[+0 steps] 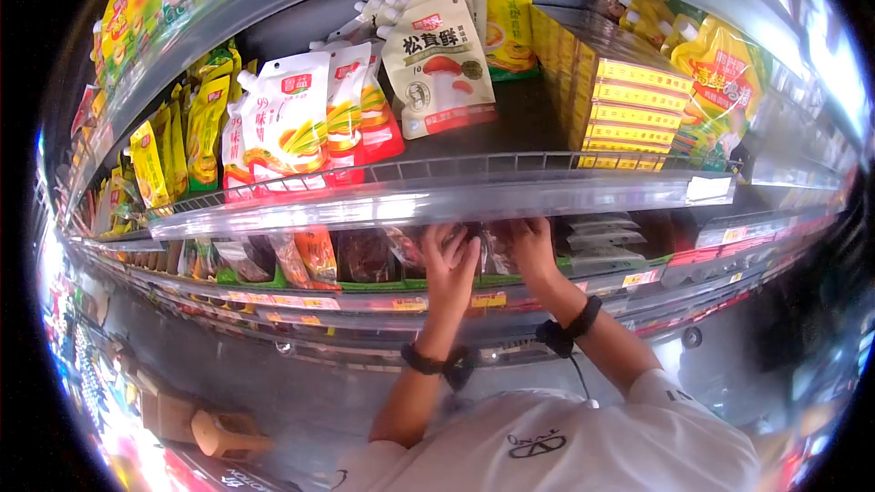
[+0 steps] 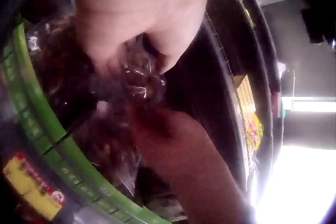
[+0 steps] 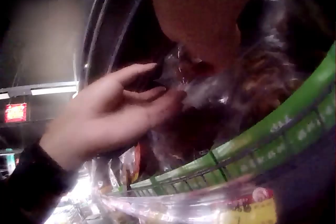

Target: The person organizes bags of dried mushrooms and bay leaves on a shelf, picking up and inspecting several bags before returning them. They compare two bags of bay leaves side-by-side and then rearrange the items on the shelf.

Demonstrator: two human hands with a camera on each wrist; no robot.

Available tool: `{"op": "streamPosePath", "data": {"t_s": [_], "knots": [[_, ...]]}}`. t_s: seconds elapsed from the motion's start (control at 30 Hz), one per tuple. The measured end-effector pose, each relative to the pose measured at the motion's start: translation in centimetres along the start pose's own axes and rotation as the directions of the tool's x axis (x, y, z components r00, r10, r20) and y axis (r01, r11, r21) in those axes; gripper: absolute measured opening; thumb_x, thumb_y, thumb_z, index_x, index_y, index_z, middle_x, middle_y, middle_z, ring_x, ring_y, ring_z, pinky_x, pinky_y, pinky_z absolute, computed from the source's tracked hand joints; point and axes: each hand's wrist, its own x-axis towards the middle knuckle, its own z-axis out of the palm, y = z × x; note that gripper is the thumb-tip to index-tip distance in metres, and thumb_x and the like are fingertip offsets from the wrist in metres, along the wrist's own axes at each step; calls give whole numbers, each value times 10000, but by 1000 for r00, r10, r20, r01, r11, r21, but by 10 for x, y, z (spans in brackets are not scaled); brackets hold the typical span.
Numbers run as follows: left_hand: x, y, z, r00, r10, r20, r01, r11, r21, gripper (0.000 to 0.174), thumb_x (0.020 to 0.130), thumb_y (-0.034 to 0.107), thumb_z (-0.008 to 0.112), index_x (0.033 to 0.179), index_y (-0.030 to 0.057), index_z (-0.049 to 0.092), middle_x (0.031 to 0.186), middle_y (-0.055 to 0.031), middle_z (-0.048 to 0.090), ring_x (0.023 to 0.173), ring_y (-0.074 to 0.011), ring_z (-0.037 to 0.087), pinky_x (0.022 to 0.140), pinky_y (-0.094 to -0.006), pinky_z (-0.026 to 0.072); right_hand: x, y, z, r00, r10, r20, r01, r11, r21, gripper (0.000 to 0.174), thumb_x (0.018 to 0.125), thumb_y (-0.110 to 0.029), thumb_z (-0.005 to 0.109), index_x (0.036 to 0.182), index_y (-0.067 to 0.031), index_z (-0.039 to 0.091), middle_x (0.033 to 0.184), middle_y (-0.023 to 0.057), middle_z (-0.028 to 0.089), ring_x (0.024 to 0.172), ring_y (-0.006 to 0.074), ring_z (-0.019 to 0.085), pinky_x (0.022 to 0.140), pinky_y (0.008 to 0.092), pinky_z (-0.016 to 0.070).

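Both hands reach in under the upper shelf, into a row of clear plastic bags of dark goods. My left hand (image 2: 142,14) pinches the shiny crumpled film of a clear plastic bag (image 2: 142,79), its thumb on one side and fingers on the other. From the right, my right hand (image 3: 202,16) grips the same gathered film, its fingertips close to the left ones. In the head view the left hand (image 1: 448,255) and right hand (image 1: 533,251) are a short way apart, their fingertips partly hidden by the shelf edge. The bag's contents look dark and are blurred.
A green strip (image 3: 236,153) edges the lower shelf, with price labels (image 2: 31,187) below. The upper shelf's front rail (image 1: 437,205) overhangs the hands. Above stand white pouches (image 1: 292,114), a mushroom pouch (image 1: 439,68) and stacked yellow boxes (image 1: 629,109). Flat packs (image 1: 606,237) lie right of the hands.
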Motion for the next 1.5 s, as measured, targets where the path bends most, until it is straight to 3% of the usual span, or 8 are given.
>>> {"op": "streamPosePath", "data": {"t_s": [0.17, 0.33, 0.47, 0.57, 0.77, 0.97, 1.17, 1.5], "knots": [[3, -4, -3, 995, -79, 59, 79, 997, -10, 576, 956, 149, 629, 1429, 36, 320, 1428, -161, 391, 1311, -283, 467, 1051, -371, 432, -11, -22, 18, 985, 28, -173, -7, 992, 122, 234, 990, -117, 529, 1190, -6, 484, 1010, 101, 654, 753, 165, 610, 680, 270, 527], [-9, -10, -3, 993, -105, 59, 106, 994, -15, 512, 960, 164, 628, 1394, 34, 391, 1414, -142, 422, 1296, -270, 488, 1045, -367, 434, -33, -13, -3, 961, -271, -44, 245, 919, -308, 336, 953, -47, 552, 1262, 10, 433, 1278, 160, 483, 1013, 218, 578, 768, 309, 532], [-7, -17, -2, 994, -93, 52, 95, 994, -44, 485, 934, 45, 630, 1355, 1, 393, 1367, -134, 449, 1232, -249, 532, 995, -328, 475, -46, -19, -6, 926, -377, 4, 310, 753, -580, 428, 906, -25, 622, 1292, 35, 447, 1346, 150, 412, 1045, 206, 560, 798, 287, 514], [-7, -14, 2, 992, -125, 37, 127, 990, -56, 457, 933, 52, 638, 1326, 0, 411, 1333, -128, 468, 1196, -234, 554, 977, -313, 484, -41, 9, -30, 790, -606, 93, 412, 412, -812, 524, 904, -14, 618, 1378, 32, 398, 1333, 165, 424, 1097, 233, 554, 804, 305, 525], [-17, -8, 2, 978, -207, 19, 206, 978, 19, 426, 937, 197, 676, 1275, 26, 481, 1218, -106, 545, 1090, -181, 600, 909, -293, 507, -69, -8, -30, 895, -443, 58, 368, 658, -657, 726, 883, -14, 640, 1505, -9, 265, 1488, 209, 328, 1137, 249, 563, 915, 368, 487], [-25, -4, 2, 972, -234, 3, 232, 968, 93, 394, 917, 157, 696, 1234, 13, 511, 1137, -95, 585, 1013, -155, 612, 869, -300, 526, -108, -34, -32, 925, -323, 201, 328, 407, -853, 744, 869, 6, 633, 1516, -50, 270, 1583, 274, 150, 1284, 393, 507, 974, 441, 459], [-36, -6, 7, 980, -198, 38, 188, 966, 180, 364, 928, 149, 681, 1216, 3, 513, 1115, -109, 618, 976, -162, 637, 824, -295, 537, -116, -25, -47, 911, -270, 311, 404, 438, -803, 754, 844, 44, 633, 1504, -37, 278, 1546, 302, 210, 1324, 426, 448, 919, 417, 520], [-48, -16, 3, 897, -426, 118, 380, 880, 285, 400, 956, 247, 649, 1229, -5, 500, 1051, -96, 667, 931, -127, 658, 767, -267, 536, -135, -28, -73, 878, -298, 373, 465, 356, -810, 659, 848, 50, 624, 1450, -22, 365, 1448, 245, 412, 1039, 292, 657, 795, 346, 578]]}}
